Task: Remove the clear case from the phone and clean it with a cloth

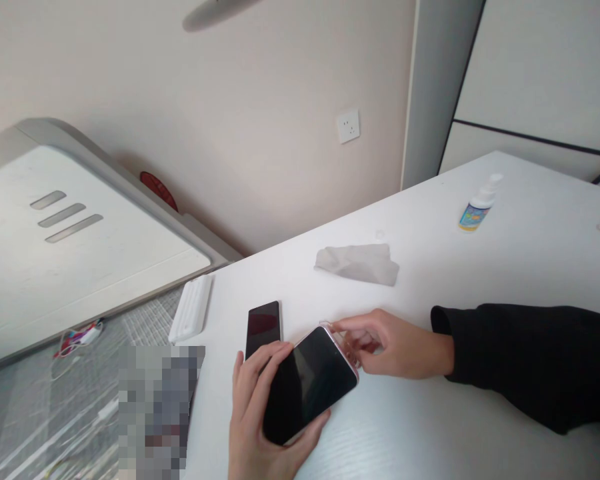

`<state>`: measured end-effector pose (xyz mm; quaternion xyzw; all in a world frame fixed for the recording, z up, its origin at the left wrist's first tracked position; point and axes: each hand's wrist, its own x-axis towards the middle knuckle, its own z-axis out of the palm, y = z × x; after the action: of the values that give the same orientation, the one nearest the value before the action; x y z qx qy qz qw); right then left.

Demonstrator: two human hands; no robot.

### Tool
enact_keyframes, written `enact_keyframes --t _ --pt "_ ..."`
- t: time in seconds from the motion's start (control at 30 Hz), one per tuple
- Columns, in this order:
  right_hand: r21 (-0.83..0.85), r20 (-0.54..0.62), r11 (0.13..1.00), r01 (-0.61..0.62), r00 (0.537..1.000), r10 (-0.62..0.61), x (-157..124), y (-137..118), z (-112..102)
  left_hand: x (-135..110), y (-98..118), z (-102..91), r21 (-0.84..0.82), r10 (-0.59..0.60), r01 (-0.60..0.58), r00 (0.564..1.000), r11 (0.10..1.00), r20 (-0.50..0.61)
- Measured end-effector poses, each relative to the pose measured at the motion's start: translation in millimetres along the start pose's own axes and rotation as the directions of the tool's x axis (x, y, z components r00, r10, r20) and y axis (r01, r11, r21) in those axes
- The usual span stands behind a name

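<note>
A smartphone [310,383] with a dark screen and a pinkish rim lies tilted in my left hand [260,413], whose fingers and thumb wrap its long sides. At the phone's upper right end, my right hand [380,343] is closed, thumb and fingers pinching what looks like a clear phone case [349,345] along the edge. My fingers hide most of that case. A second dark phone [263,327] lies flat on the table behind my left hand, partly covered by it.
On the white table [405,427] lie a crumpled grey cloth [357,263] and a white ribbed object [193,307] at the left edge. A white spray bottle [476,208] with a colourful label stands at the back right. A bed end panel [80,247] is at left.
</note>
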<state>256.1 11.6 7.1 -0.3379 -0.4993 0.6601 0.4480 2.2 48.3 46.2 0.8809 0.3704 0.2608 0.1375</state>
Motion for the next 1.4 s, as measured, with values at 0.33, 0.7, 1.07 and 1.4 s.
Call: enact_keyframes --t 0.33,0.7,1.07,1.4 --pt "-0.18 -0.243 0.983 -0.028 0.97 -0.017 6 5 -17 1 2 -10.8 -0.588 -0.383 0.194 0.899 0.785 -0.215" --pt "-0.747 0.096 0.63 0.212 0.972 -0.213 0 -11 -40 63 17 22.5 0.46 -0.339 0.262 0.936 0.848 0.091" --pt "-0.929 0.065 0.32 0.187 0.932 -0.357 1 -9 -42 67 15 47.4 0.695 -0.179 0.074 0.981 0.715 0.08" --pt "-0.965 -0.065 0.256 0.049 0.906 -0.417 2 -9 -42 53 3 45.3 0.621 -0.145 0.094 0.989 0.778 0.032"
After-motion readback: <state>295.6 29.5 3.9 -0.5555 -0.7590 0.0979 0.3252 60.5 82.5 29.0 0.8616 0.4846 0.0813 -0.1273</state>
